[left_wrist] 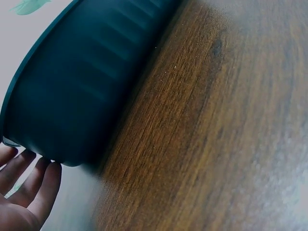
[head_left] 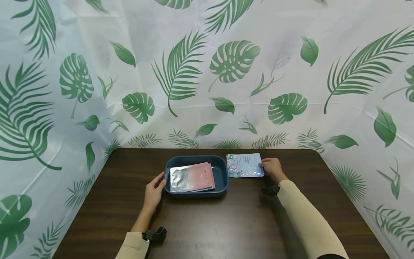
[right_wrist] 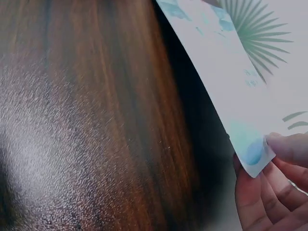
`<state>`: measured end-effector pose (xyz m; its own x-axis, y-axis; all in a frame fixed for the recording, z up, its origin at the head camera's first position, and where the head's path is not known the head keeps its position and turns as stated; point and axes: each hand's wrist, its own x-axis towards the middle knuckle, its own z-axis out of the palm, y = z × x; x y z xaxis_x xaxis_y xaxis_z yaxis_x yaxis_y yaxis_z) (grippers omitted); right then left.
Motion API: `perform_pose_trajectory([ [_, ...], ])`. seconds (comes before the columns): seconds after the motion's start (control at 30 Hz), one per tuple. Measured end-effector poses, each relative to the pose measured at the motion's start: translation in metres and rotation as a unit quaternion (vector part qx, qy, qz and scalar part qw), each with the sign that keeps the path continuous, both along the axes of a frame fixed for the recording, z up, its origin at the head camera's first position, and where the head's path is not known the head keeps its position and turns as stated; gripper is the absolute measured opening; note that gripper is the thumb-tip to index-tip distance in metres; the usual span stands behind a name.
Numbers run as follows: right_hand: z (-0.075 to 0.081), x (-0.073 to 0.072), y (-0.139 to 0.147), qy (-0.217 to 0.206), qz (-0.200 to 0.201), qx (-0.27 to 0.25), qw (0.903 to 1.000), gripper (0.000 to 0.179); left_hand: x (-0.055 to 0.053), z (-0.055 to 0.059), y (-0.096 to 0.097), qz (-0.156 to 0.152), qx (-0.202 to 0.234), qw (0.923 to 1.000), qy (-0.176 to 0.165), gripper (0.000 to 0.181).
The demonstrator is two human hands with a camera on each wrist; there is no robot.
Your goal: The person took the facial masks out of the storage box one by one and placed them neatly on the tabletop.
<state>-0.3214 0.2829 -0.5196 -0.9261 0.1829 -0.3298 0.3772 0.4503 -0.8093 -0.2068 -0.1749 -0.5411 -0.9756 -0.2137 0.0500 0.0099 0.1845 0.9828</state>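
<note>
My right hand [head_left: 272, 168] pinches the right end of a flat light-blue floral sachet [head_left: 244, 166], thumb on top and fingers beneath. In the right wrist view the sachet [right_wrist: 226, 77] slants up over the table. To its left is a dark blue tray [head_left: 221, 176], rectangular with rounded corners. Inside lie stacked sachets, the top one pink and silver [head_left: 191, 177]. My left hand [head_left: 153, 192] is at the tray's left end; in the left wrist view its extended fingers [left_wrist: 48, 187] touch the outer wall of the tray [left_wrist: 82, 82].
Both hands work over a dark brown wooden table [head_left: 220, 223] with rounded far corners. Behind it hangs a white cloth [head_left: 194, 118] printed with green leaves. Each wrist wears a black band, the left one [head_left: 154, 234] close above the tabletop.
</note>
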Motion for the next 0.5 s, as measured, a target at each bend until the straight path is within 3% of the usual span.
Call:
perform_pose_trajectory([
  [0.23,0.0014,0.0047,0.0028,-0.001,-0.005,0.016,0.9999,0.035,0.0007,0.0004,0.0002,0.004,0.003,1.0000,-0.003,0.039],
  [0.5,0.0039,0.0052,0.0082,0.010,-0.011,-0.013,0.9998,0.037,0.0004,0.0008,0.0001,0.001,-0.006,1.0000,-0.001,0.039],
])
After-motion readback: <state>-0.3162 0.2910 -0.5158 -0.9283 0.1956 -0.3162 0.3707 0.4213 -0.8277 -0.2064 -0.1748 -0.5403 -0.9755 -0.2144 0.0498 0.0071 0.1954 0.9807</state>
